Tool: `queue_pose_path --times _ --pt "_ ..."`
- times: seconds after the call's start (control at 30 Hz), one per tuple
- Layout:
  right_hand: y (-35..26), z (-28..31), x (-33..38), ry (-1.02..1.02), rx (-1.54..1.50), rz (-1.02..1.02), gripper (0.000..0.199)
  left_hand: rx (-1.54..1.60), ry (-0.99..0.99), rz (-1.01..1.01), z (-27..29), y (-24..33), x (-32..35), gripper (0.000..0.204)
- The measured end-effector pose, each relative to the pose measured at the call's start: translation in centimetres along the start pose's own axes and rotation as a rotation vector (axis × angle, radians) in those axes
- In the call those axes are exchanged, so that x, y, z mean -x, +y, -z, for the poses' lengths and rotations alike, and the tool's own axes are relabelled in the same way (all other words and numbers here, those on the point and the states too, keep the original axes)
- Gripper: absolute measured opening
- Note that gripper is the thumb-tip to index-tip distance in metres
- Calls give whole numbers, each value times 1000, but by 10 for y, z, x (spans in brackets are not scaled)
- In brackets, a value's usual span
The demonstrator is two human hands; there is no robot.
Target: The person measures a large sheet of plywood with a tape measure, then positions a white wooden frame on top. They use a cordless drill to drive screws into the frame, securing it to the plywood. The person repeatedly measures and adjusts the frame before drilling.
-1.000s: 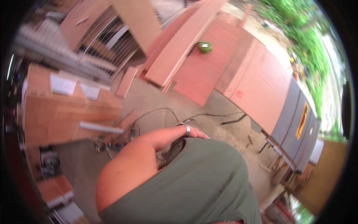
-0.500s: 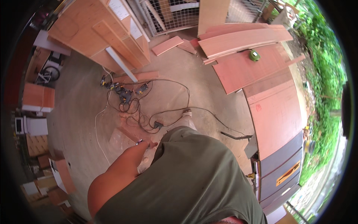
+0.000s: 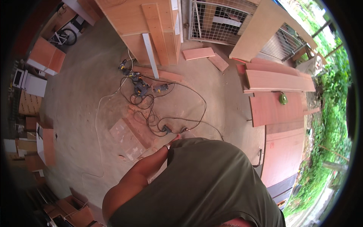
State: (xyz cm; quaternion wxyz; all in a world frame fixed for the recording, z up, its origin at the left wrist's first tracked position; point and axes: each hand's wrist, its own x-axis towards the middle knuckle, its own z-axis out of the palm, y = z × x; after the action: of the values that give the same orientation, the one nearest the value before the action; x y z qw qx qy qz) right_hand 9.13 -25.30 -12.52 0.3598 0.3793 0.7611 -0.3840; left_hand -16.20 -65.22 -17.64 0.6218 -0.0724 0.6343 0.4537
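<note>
A person seen from above wears an olive-green short-sleeved shirt [image 3: 204, 185] filling the picture toward six o'clock, with a bare left forearm [image 3: 141, 172] and a ring [image 3: 168, 147].

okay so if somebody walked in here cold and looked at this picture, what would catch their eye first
Most likely the tangle of black cables snaking across the middle of the concrete floor, with small power tools at its upper end. Next, the stack of reddish boards at right, a small green object sitting on them. The person's left hand shows just at the edge of their olive shirt, low in the frame.
</note>
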Motion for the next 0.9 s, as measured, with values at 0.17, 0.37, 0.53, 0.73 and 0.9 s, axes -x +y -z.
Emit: queue_pose_path --times 0.17,0.37,0.53,0.73,0.9 --pt "-63 23 -34 -58 177 86 42 164 109 -306 19 65 0 91" --pt "-139 46 -74 -157 414 250 42 87 111 -409 24 115 50 67" --pt "-210 63 -116 -217 631 458 42 -397 -90 -622 18 77 39 56" --pt "-307 65 -211 -31 857 1020 26 -126 272 -136 42 15 30 56" --pt "-446 33 -315 110 494 868 17 118 531 199 28 -44 38 55"
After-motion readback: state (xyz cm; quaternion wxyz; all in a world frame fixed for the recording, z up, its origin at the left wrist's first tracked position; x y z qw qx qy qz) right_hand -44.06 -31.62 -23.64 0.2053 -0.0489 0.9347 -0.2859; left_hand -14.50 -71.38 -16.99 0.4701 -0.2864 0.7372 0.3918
